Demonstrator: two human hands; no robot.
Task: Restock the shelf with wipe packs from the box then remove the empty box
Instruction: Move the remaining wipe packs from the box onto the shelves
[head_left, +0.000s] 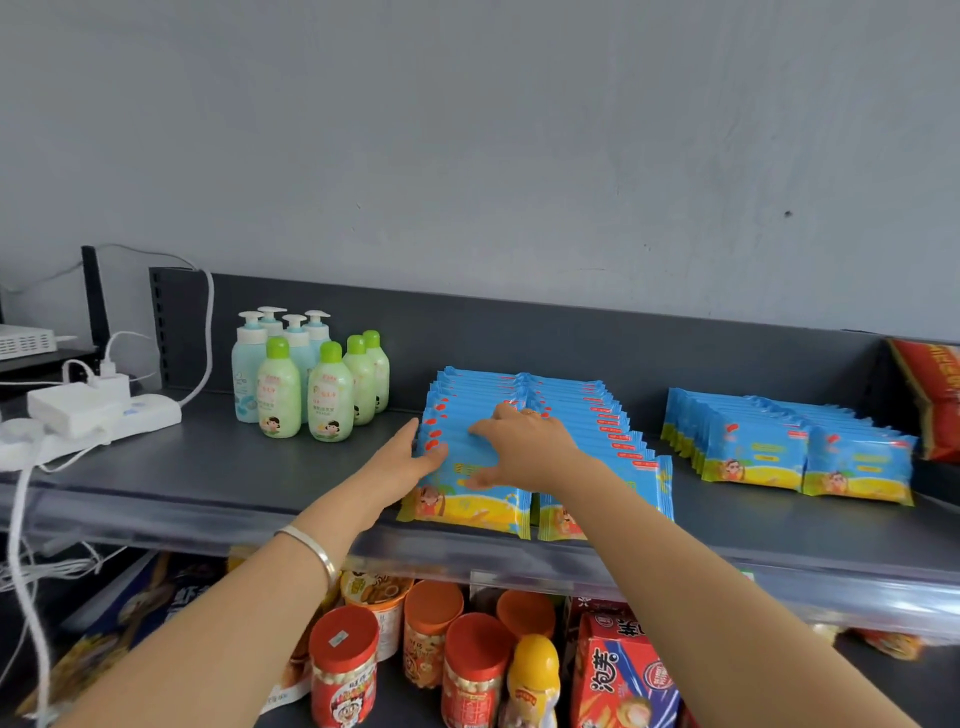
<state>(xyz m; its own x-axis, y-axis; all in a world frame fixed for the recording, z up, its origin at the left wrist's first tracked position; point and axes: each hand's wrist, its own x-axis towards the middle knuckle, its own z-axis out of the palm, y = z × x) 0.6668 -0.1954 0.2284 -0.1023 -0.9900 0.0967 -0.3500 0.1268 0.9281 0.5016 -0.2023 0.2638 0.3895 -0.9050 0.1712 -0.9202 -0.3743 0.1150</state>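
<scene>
Fingers (415, 436) of the left hand (402, 462) lie straight and together against the left ends of the wipe packs (597, 431). The right hand (530, 447) spreads its fingers (485, 428) over their tops, likely to square the two rows. The packs stand on the shelf (234, 467) right of the lotion bottles (311, 384), leaning back, long axes across the shelf, printed faces forward. Another batch (779, 447) sits farther right.

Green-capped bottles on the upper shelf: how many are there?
4 green-capped bottles, left of the wipe packs: one front left, one front right, two further back on the right, beside the blue pump bottles. Others may be hidden behind.
</scene>
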